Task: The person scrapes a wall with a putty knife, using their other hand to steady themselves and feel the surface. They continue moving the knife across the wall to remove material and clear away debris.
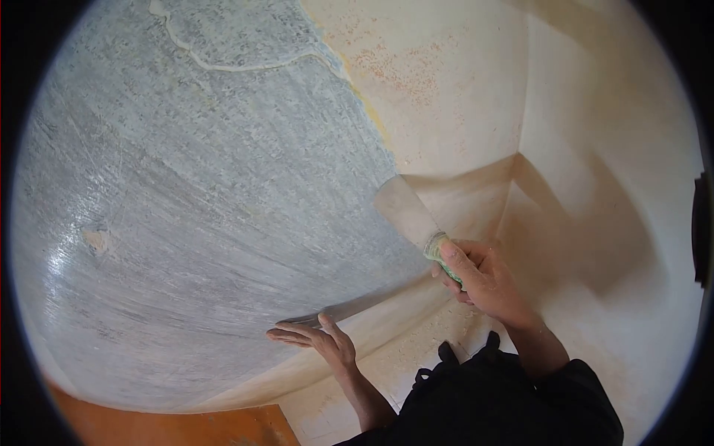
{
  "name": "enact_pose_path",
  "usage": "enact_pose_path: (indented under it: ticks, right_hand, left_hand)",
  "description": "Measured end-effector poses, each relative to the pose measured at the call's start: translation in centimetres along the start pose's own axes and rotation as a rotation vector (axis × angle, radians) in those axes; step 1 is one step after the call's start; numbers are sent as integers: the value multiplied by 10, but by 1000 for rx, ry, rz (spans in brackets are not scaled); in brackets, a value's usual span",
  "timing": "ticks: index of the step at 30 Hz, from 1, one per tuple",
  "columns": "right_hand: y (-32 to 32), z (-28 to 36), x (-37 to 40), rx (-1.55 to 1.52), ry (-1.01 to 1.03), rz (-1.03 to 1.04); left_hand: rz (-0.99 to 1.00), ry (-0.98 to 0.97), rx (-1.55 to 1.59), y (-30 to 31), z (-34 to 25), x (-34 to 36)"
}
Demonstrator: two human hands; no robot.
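Note:
My right hand (pixel 476 276) is wrapped round the green handle of a putty knife (pixel 407 209). The wide flat blade points up and left, over the edge where the grey scraped wall area (pixel 223 186) meets the cream wall (pixel 439 74). From this view I cannot tell whether the blade touches the wall. Lower left, my left hand (pixel 320 340) holds nothing, its fingers stretched out and thumb apart, close to the lower part of the grey area. Whether it rests on the wall is unclear.
A wall corner runs down the right side, with shadows on the adjoining wall (pixel 610 149). An orange panel (pixel 171 427) is at the bottom left. Crumbs lie on the pale floor (pixel 416 338). A dark object (pixel 701 230) stands at the far right edge.

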State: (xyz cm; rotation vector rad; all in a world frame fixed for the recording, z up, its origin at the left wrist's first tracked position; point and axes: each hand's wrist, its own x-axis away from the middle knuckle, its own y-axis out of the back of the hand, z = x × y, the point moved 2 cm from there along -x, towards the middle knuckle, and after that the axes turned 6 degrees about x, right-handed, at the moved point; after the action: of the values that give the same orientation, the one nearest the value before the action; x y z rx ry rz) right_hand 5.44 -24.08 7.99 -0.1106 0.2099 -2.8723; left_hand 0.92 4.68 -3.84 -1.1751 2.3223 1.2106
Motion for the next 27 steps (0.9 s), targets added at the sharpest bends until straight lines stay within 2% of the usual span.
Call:
enact_pose_path:
  ticks: [5, 9, 11, 14, 18, 21, 23, 27]
  right_hand:
    - [1, 26, -5, 84, 95, -64]
    - [-2, 19, -4, 66, 120, -85]
    - [-3, 0, -3, 243, 228, -175]
    - [2, -30, -1, 146, 146, -137]
    - [6, -20, -3, 118, 125, -94]
    - [5, 20, -16, 211, 141, -72]
    - [7, 33, -28, 204, 274, -63]
    - [24, 18, -27, 176, 287, 9]
  left_hand:
    - [-19, -13, -12, -1, -1, 0]
    - [-23, -20, -9, -1, -1, 1]
    - [-18, -16, 12, 0, -4, 1]
    - [-7, -8, 36, 1, -7, 1]
    - [-2, -16, 27, 1, -7, 0]
    - [-43, 3, -24, -3, -2, 0]
    - [-25, 0, -3, -2, -6, 1]
    - [-6, -3, 39, 0, -8, 0]
